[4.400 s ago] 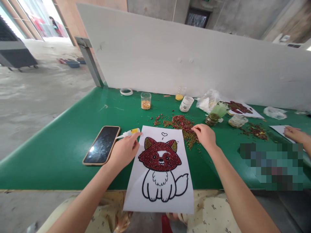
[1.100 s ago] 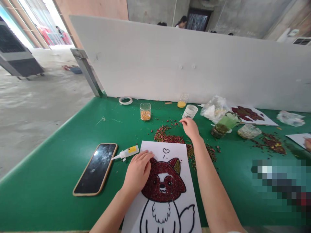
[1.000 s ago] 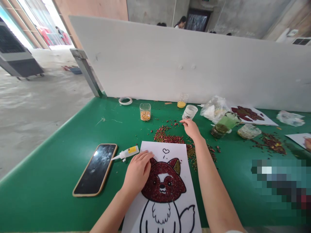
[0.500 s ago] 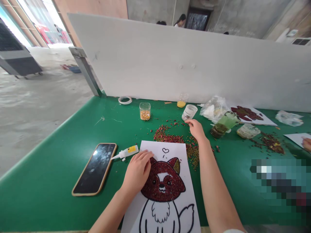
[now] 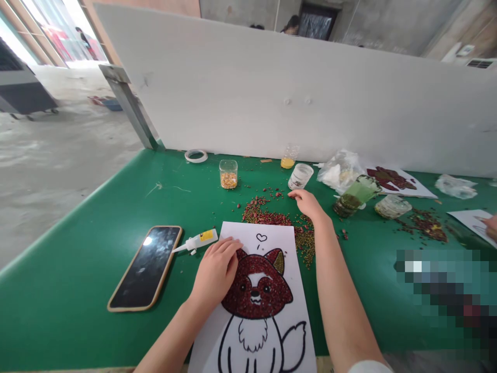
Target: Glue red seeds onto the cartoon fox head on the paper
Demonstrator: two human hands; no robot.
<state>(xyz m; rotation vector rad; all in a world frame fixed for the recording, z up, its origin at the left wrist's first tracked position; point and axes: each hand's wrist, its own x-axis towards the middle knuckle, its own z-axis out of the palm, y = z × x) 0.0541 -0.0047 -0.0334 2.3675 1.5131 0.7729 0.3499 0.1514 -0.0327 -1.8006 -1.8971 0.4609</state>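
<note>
My left hand (image 5: 219,259) lies flat over the upper left of a white drawing sheet (image 5: 209,331), touching it, with nothing in its fingers. The sheet carries a black-outlined fox picture; its head (image 5: 264,300) is covered in dark red grains, with green ones in one ear, while body and tail are bare paper. My right hand (image 5: 308,203) hovers at the far edge of a pile of red and green beans (image 5: 267,216), just in front of a clear plastic cup (image 5: 301,176). Its fingertips are pressed together; what they hold, if anything, is too small to see.
A glue bottle (image 5: 202,239) and a phone (image 5: 145,269) lie left. Behind are a tape roll (image 5: 196,156), a jar of yellow kernels (image 5: 229,175) and a white partition (image 5: 240,88). Rightward are a green-sided container (image 5: 359,194), plastic bag (image 5: 339,171) and another person's hand (image 5: 492,228).
My right hand has shifted slightly left and toward me, its fingertips a little farther from the clear cup. My left hand stays on the sheet. The camera view has moved slightly.
</note>
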